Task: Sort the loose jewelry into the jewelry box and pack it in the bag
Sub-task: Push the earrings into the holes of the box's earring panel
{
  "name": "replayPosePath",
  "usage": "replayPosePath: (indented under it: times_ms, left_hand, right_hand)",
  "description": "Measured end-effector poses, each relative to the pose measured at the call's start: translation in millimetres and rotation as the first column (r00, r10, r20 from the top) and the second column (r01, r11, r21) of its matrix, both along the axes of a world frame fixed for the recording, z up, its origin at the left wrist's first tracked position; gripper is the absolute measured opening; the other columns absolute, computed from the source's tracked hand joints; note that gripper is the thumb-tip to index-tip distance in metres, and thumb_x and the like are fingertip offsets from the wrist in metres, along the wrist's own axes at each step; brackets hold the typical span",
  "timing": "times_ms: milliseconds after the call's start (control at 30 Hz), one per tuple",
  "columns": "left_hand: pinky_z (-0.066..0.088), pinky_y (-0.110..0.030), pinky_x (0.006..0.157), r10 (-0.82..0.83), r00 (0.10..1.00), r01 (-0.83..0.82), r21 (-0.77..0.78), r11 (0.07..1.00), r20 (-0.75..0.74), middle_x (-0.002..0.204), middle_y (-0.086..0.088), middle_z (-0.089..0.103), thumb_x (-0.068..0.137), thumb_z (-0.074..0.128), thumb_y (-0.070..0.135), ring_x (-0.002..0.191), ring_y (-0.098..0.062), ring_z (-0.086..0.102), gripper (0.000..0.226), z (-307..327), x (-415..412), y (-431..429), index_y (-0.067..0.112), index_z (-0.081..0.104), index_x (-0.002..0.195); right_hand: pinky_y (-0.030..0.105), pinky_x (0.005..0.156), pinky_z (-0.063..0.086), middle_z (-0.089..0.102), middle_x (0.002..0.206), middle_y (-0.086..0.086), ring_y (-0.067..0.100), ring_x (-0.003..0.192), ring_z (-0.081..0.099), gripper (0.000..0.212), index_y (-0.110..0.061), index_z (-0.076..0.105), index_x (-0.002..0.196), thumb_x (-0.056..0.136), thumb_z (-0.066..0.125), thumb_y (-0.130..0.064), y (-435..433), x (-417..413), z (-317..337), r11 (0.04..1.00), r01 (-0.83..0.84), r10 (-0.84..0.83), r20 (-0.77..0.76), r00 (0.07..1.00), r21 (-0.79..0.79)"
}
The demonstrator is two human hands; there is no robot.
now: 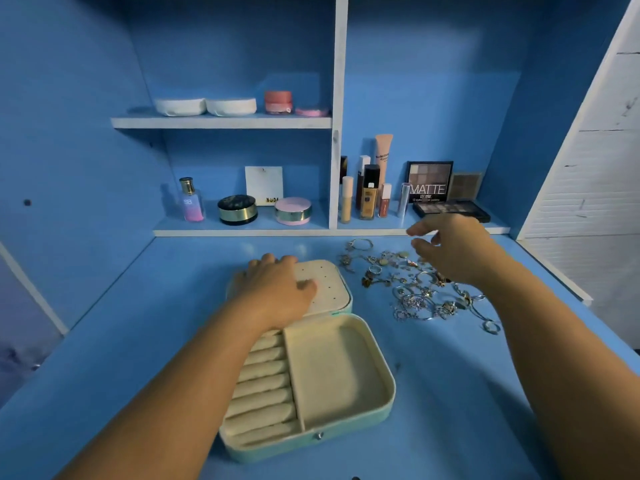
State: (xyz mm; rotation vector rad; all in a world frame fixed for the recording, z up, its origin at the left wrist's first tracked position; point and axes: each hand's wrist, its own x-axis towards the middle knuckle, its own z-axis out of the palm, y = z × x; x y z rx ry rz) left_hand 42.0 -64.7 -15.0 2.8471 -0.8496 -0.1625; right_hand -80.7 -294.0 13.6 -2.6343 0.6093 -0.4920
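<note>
left hand (277,289) flat on box lid (329,285), fingers straight | right hand (453,251) above jewelry (415,296), fingers spread

I count one jewelry box (339,368), one perfume bottle (191,200), two white dishes (180,106) — and two round compacts (237,209).

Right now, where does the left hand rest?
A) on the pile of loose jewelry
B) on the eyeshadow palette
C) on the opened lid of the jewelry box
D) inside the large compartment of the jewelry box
C: the left hand lies flat on the lid, the panel with small holes, while the right hand hovers above the loose jewelry.
</note>
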Motion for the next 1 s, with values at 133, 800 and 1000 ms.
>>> replayPosePath:
  times_ms: [133,800,1000]
  left_hand:
    - [0.034,-0.039,0.105,-0.005,0.996,0.015,-0.112,0.994,0.091,0.139,-0.003,0.047,0.091,0.040,0.061,0.130,-0.027,0.041,0.058,-8,7,6,0.028,0.043,0.140]
    - [0.036,-0.041,0.105,0.017,0.996,0.005,-0.240,0.971,0.093,0.133,0.004,0.052,0.091,0.043,0.059,0.124,-0.023,0.046,0.050,-18,10,7,0.032,0.049,0.133]
    - [0.037,-0.044,0.103,0.078,0.996,-0.064,-0.253,0.965,0.044,0.131,0.005,0.051,0.091,0.044,0.059,0.126,-0.023,0.042,0.047,-14,9,8,0.034,0.050,0.130]
  right_hand:
    - [0.019,0.059,0.041,0.066,0.101,-0.006,0.014,0.073,0.059,0.019,-0.021,0.068,0.109,0.094,0.056,-0.021,-14,17,-17,0.999,-0.024,0.019,-0.117,0.993,-0.033]
    - [0.038,0.091,0.038,0.059,0.106,-0.006,0.019,0.105,0.049,0.013,-0.030,0.069,0.100,0.091,0.060,-0.032,-2,57,-31,0.962,-0.143,0.076,-0.274,0.959,-0.232]
    - [0.044,0.092,0.040,0.057,0.104,-0.007,0.019,0.106,0.048,0.008,-0.032,0.066,0.091,0.092,0.058,-0.034,19,31,-4,0.967,-0.079,0.070,-0.045,0.997,-0.243]
